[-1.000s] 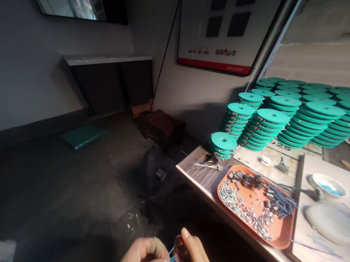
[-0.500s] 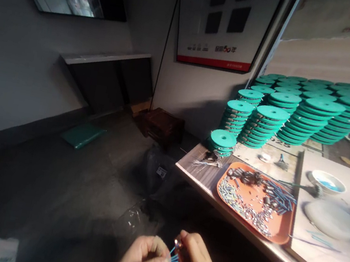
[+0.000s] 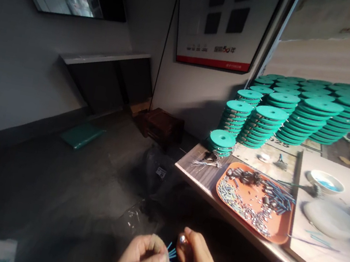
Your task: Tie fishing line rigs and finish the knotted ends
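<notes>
Low in the view, my left hand pinches a bunch of thin blue tubes between thumb and fingers. Their free ends fan out to the right. Just right of them, my right hand is closed around a small item with a shiny metal end that looks like a lighter; most of it is hidden in the fingers. The lighter's metal end is apart from the tubes. Both hands are in front of the table's near edge, over the dark floor.
On the table to the right, an orange tray holds small metal parts and dark tubes. Stacked green spools stand behind it. A white bowl and a translucent lid-like disc lie further right. Clear plastic lies on the floor.
My right hand has moved slightly away from the blue tubes, up and to the right. The bright glow at the lighter's end has dimmed. My left hand still pinches the tubes.
</notes>
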Demonstrator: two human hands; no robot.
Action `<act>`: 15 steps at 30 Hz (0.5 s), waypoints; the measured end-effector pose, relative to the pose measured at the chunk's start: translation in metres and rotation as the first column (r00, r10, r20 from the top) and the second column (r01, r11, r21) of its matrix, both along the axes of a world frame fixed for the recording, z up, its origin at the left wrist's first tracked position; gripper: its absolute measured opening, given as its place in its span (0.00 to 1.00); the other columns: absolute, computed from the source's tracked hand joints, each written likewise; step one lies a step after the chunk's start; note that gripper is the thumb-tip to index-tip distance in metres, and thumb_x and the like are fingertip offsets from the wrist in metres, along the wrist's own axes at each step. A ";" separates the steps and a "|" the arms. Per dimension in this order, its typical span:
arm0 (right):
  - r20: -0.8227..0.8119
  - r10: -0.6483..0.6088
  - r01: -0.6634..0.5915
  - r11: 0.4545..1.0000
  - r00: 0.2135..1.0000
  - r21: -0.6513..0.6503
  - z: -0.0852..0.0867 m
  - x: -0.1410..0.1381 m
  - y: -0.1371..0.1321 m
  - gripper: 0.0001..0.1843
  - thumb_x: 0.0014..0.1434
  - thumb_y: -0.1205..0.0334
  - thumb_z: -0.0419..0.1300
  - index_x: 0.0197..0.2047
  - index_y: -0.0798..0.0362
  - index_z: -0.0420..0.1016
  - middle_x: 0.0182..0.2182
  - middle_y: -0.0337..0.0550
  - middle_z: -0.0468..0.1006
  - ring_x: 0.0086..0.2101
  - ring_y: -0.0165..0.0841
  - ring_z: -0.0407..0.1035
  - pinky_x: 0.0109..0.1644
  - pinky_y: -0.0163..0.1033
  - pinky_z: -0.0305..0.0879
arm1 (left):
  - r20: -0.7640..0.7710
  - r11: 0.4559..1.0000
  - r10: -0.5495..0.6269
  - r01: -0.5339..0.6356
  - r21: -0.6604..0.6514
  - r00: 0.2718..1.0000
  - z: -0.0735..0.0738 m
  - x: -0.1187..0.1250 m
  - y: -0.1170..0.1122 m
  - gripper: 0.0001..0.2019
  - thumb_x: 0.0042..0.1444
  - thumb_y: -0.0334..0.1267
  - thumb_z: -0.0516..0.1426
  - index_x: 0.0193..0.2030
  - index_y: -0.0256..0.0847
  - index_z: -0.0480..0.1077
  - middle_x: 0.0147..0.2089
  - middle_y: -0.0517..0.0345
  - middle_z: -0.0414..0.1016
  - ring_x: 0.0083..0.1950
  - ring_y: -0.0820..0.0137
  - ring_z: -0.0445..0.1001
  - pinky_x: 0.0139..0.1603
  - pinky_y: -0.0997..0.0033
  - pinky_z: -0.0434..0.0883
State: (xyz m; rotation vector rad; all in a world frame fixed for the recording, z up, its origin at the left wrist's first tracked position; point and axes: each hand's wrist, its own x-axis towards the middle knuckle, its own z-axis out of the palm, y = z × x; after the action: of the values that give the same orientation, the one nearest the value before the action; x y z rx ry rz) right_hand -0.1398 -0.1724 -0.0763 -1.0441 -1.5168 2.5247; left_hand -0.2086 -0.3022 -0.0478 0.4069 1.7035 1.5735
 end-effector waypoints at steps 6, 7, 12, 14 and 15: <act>-0.012 -0.002 0.004 0.993 1.000 0.117 -0.005 0.007 -0.009 0.24 0.48 0.40 0.55 0.20 0.53 0.63 0.17 0.34 0.62 0.23 0.28 0.56 0.33 0.36 0.53 | 0.025 1.000 0.006 -0.006 0.016 1.000 0.001 0.001 0.002 0.12 0.43 0.45 0.61 0.22 0.36 0.70 0.22 0.60 0.68 0.27 0.72 0.63 0.32 0.73 0.60; -0.010 0.004 -0.003 0.991 1.000 0.131 -0.006 0.007 -0.010 0.24 0.48 0.39 0.54 0.20 0.53 0.63 0.17 0.34 0.62 0.23 0.28 0.56 0.33 0.36 0.54 | 0.030 1.000 0.002 -0.003 0.023 1.000 0.001 0.001 0.002 0.12 0.43 0.45 0.61 0.22 0.36 0.70 0.22 0.60 0.68 0.27 0.72 0.63 0.32 0.73 0.60; 0.011 -0.022 0.020 0.993 1.000 0.118 -0.010 0.006 -0.008 0.25 0.46 0.38 0.55 0.19 0.53 0.62 0.17 0.34 0.63 0.24 0.29 0.57 0.31 0.35 0.53 | 0.014 0.999 0.041 -0.041 -0.001 0.999 0.001 0.000 0.001 0.12 0.42 0.44 0.61 0.22 0.36 0.70 0.23 0.59 0.69 0.28 0.72 0.63 0.32 0.74 0.59; 0.012 -0.030 0.029 0.995 0.999 0.091 -0.011 0.004 -0.008 0.25 0.44 0.38 0.56 0.19 0.53 0.62 0.17 0.34 0.62 0.23 0.29 0.56 0.29 0.34 0.52 | -0.011 0.999 0.041 -0.041 0.008 0.999 0.002 0.000 0.001 0.13 0.42 0.45 0.61 0.21 0.36 0.70 0.22 0.60 0.68 0.27 0.72 0.63 0.31 0.74 0.59; 0.010 -0.035 0.034 0.996 0.999 0.080 -0.011 0.004 -0.008 0.25 0.43 0.38 0.56 0.19 0.53 0.61 0.16 0.34 0.61 0.23 0.29 0.56 0.28 0.34 0.52 | -0.016 0.999 0.038 -0.038 0.015 0.999 0.002 0.000 0.002 0.13 0.42 0.46 0.61 0.20 0.36 0.70 0.21 0.59 0.68 0.26 0.72 0.63 0.30 0.74 0.59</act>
State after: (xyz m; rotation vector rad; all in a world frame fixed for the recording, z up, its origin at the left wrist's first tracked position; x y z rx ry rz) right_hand -0.1362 -0.1800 -0.0877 -1.0668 -1.5738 2.4181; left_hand -0.2090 -0.3005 -0.0459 0.3976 1.7224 1.6144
